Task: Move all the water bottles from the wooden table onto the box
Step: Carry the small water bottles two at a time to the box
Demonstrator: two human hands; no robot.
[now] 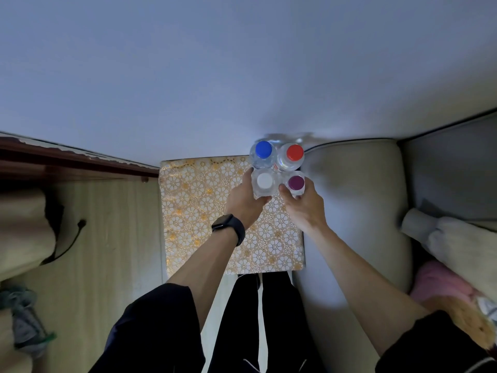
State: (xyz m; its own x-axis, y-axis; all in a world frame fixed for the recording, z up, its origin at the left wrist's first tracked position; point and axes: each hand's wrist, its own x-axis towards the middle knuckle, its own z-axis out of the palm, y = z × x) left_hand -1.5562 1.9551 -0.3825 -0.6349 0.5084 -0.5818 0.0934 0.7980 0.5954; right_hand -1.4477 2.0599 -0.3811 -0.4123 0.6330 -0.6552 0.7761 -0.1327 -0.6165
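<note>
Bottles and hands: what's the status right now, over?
Left hand grips white-capped bottle; right hand grips purple-capped bottle. Blue-capped bottle and red-capped bottle upright behind, on patterned box. Nothing blocking.

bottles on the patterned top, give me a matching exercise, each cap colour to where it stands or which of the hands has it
Column 1
1. blue-capped bottle
2. red-capped bottle
3. white-capped bottle
4. purple-capped bottle

Column 2
A. near row, gripped by the right hand
B. far row, on the right
C. near row, gripped by the left hand
D. far row, on the left

Pairs: 1-D, 2-B, 3-C, 4-A
</note>
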